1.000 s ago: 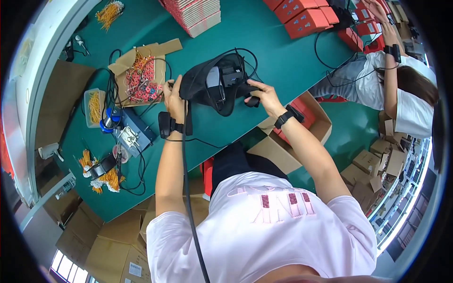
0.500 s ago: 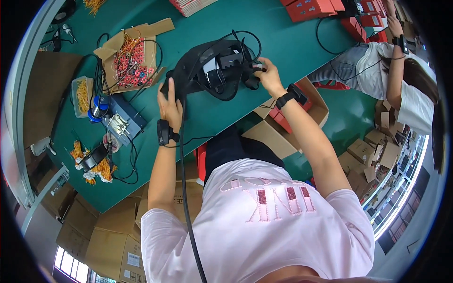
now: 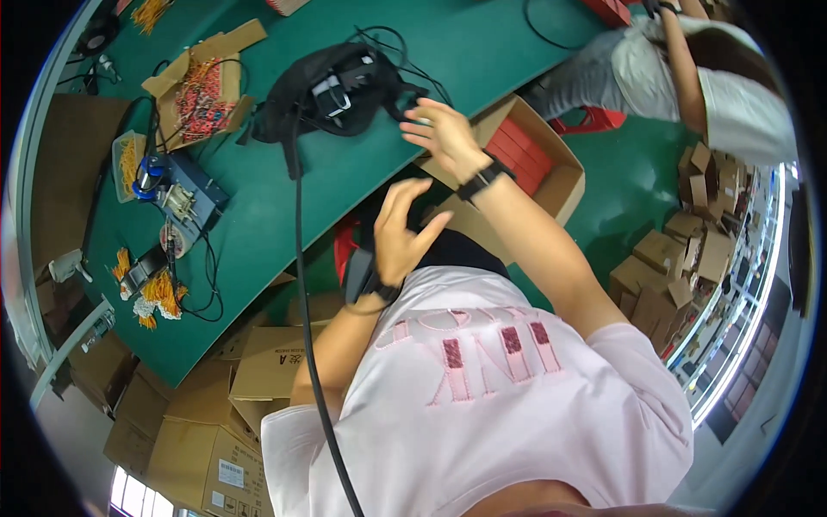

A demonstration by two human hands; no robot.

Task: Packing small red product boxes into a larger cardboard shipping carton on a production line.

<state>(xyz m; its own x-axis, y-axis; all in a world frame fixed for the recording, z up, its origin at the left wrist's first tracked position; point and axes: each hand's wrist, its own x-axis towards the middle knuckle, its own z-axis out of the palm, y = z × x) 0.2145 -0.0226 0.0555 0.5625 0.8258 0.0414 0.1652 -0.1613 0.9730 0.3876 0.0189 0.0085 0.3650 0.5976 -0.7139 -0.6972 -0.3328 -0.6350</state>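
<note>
A black bag [image 3: 293, 90] lies on the green table, with a device inside it showing a pale frame and a dark body. My right hand [image 3: 441, 136] is raised near the table's front edge, just right of the bag, fingers stretched and holding nothing. Over my lap, off the table edge, my left hand [image 3: 403, 234] hangs in the air, fingers apart and bare. Each wrist wears a black strap. A black cable [image 3: 301, 258] runs from the bag down past my left forearm.
On the left of the green table [image 3: 267, 202] are a cardboard tray of small red parts [image 3: 202, 99], a blue-grey machine [image 3: 194, 194] and orange wire bundles [image 3: 159, 289]. An open carton of red boxes [image 3: 564, 177] stands right of my lap. Another person [image 3: 655, 77] works at the upper right.
Both hands have let go of the black bag. My left hand has come back off the table toward my lap; the right has drawn back a little. The view has shifted.
</note>
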